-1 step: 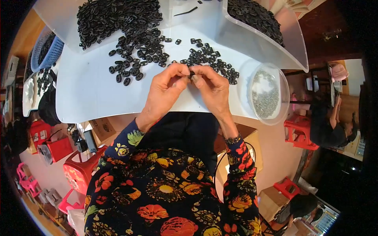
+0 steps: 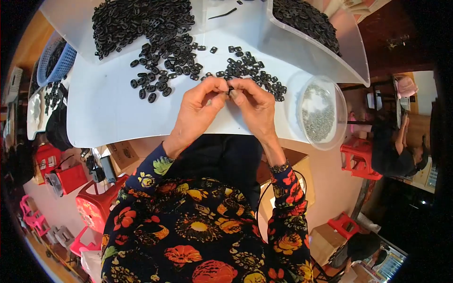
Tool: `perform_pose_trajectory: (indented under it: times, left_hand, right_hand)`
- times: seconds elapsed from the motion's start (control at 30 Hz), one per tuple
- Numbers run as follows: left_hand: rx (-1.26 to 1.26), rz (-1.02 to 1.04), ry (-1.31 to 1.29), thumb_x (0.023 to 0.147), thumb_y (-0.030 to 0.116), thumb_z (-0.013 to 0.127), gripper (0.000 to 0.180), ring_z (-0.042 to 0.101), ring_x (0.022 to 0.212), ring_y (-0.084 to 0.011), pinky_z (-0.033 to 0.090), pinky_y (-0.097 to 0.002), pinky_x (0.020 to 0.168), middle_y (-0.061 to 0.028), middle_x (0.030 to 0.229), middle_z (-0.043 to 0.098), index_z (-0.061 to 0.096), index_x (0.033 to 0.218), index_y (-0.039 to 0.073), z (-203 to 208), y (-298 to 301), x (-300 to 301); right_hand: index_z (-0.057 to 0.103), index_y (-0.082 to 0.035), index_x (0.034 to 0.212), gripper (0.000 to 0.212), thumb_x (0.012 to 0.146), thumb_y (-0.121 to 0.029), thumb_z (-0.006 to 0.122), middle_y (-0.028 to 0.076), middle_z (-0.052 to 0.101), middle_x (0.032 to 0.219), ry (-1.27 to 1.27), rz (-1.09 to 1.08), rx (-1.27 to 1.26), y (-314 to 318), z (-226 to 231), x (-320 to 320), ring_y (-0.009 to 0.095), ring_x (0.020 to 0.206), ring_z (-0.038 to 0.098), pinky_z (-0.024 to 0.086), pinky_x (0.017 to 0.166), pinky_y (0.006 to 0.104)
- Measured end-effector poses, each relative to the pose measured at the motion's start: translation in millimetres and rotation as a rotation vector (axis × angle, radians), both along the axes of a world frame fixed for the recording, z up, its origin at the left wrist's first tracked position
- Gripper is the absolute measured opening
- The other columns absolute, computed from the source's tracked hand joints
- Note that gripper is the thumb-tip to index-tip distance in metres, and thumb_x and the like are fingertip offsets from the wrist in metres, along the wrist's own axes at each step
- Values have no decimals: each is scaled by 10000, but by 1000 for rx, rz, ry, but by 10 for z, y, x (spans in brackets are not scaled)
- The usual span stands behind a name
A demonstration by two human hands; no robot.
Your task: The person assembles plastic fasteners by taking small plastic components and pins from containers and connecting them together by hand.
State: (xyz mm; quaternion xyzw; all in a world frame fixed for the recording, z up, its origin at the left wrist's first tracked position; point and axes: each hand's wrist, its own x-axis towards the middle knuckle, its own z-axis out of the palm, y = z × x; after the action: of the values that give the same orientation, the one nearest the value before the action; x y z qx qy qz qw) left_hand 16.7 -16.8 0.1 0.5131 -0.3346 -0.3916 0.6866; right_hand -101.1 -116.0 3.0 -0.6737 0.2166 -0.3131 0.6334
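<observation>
Over the white table (image 2: 113, 115) my left hand (image 2: 200, 101) and my right hand (image 2: 255, 104) meet, thumbs and forefingers pinched together. Between the fingertips is a small black plastic piece (image 2: 230, 89), mostly covered by them. Beyond my left hand lies a spread of black oval pieces with two holes (image 2: 160, 78). Smaller black two-holed pieces (image 2: 250, 66) are scattered just past my right hand. To the right of that hand stands a round clear tub (image 2: 339, 118) of small silvery metal pins (image 2: 317, 120).
Two translucent bins, one at the far left (image 2: 71, 23) and one at the far right (image 2: 302, 49), hold heaps of black pieces. A thin black strip (image 2: 222, 14) lies between them. A blue basket (image 2: 59, 66) stands left. Red stools (image 2: 96, 207) and a seated person (image 2: 396, 151) are around the table.
</observation>
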Motion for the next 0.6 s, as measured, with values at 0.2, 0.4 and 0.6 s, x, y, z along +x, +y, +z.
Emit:
perform_pose_trajectory:
  times: [0.2, 0.4, 0.6]
  left_hand:
    - [66, 0, -57, 866, -35, 518, 108, 489, 793, -50, 411, -195, 703, 19, 859, 502, 520, 961, 16, -10, -5, 45]
    - [59, 25, -77, 864, -33, 521, 113, 490, 789, -50, 415, -198, 691, 18, 834, 488, 513, 966, 17, -24, 0, 41]
    - [139, 16, -122, 854, -31, 534, 137, 502, 790, -65, 437, -213, 709, -1, 868, 536, 534, 988, -4, 70, 2, 13]
  right_hand:
    - [624, 19, 1045, 165, 885, -4, 589, 27, 608, 897, -39, 11, 66, 7, -2, -10, 78, 779, 575, 481, 713, 209]
    - [627, 18, 1039, 152, 896, 1, 575, 51, 628, 923, -22, -10, 59, 9, -8, -10, 94, 774, 598, 500, 717, 218]
    - [630, 17, 1027, 140, 901, -17, 581, 53, 632, 917, -57, 9, 15, -11, -54, -21, 101, 770, 606, 502, 716, 216]
